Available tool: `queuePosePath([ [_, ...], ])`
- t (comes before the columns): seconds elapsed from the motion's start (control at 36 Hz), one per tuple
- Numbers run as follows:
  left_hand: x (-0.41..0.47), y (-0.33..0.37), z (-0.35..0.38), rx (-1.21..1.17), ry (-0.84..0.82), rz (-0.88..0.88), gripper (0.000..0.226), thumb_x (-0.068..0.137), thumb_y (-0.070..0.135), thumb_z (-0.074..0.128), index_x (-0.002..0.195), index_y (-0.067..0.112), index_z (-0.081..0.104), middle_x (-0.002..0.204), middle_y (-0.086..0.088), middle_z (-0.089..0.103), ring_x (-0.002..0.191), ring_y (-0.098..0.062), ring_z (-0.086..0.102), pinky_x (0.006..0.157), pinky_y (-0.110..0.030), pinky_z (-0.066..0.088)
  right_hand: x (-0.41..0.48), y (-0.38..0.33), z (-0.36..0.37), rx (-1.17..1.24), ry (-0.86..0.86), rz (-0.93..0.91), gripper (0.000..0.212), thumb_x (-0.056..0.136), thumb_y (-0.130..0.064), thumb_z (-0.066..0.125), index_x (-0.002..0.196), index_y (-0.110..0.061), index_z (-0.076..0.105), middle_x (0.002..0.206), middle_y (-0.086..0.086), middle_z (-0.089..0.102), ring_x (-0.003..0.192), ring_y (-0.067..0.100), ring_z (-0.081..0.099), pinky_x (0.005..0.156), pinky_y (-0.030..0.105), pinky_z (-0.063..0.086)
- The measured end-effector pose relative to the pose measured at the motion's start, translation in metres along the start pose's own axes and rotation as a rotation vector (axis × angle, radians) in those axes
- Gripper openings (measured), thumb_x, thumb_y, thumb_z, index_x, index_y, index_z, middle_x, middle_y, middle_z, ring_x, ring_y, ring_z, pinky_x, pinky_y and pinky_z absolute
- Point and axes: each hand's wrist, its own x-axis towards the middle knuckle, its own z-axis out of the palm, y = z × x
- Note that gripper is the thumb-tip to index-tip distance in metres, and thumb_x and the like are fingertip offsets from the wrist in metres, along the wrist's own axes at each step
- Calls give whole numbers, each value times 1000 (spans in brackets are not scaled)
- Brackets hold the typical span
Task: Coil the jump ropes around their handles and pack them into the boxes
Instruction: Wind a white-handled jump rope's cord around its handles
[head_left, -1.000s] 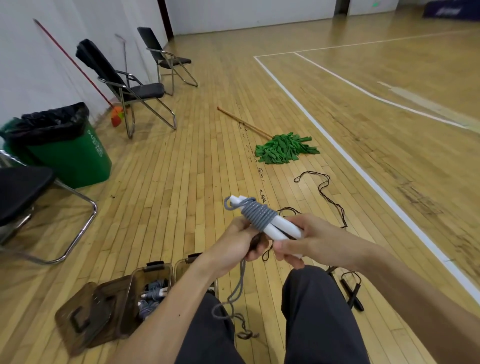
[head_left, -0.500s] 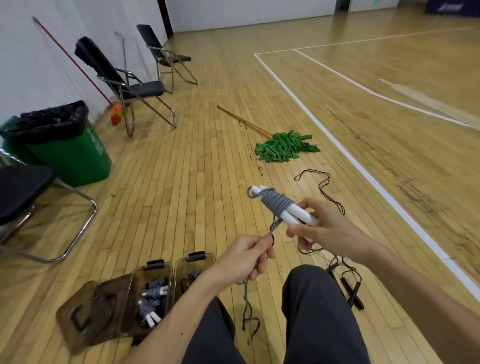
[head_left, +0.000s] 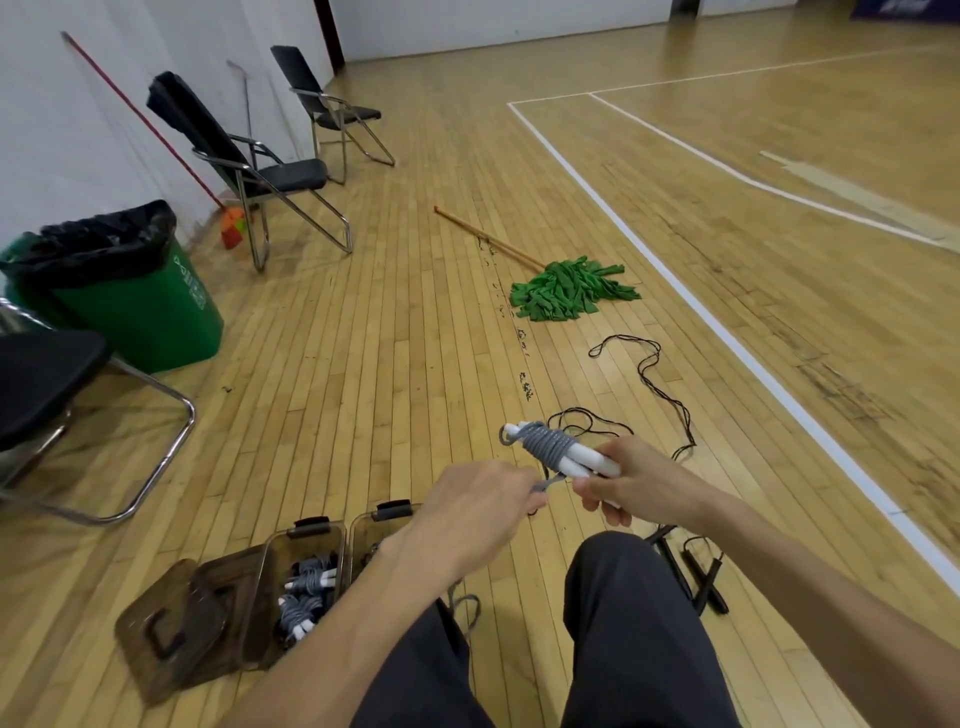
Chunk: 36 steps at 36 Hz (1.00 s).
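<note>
Head view: right hand grips white handles of grey jump rope, held in air above floor; rope coiled round handles' far half. Left hand pinches loose grey tail just beside coil. Two brown clear boxes open on floor, lower left; left one holds coiled grey ropes. Black jump rope sprawled on floor beyond hands. Green bin: white print, too blurred to read.

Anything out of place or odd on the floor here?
The green mop lies flat on the court floor, with dark specks trailing beside it. A black jump rope sprawls uncoiled nearer the person, not yet packed.
</note>
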Motion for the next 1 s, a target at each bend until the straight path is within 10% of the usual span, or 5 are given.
queuePosePath([
  [0.67, 20, -13, -48, -376, -154, 220, 17, 82, 36, 78, 92, 22, 78, 79, 21, 55, 78, 11, 50, 70, -11, 38, -29, -43, 8, -269, -510, 15, 18, 95, -14, 63, 78, -8, 63, 64, 2, 60, 51, 11, 53, 54, 22, 46],
  [1.0, 22, -30, -42, -857, -262, 238, 10, 80, 8, 82, 89, 6, 78, 81, -3, 74, 76, -11, 69, 70, -19, 51, -45, -53, 6, -222, -581, -101, 29, 97, -18, 64, 89, 10, 62, 71, 13, 60, 55, 14, 53, 55, 23, 47],
])
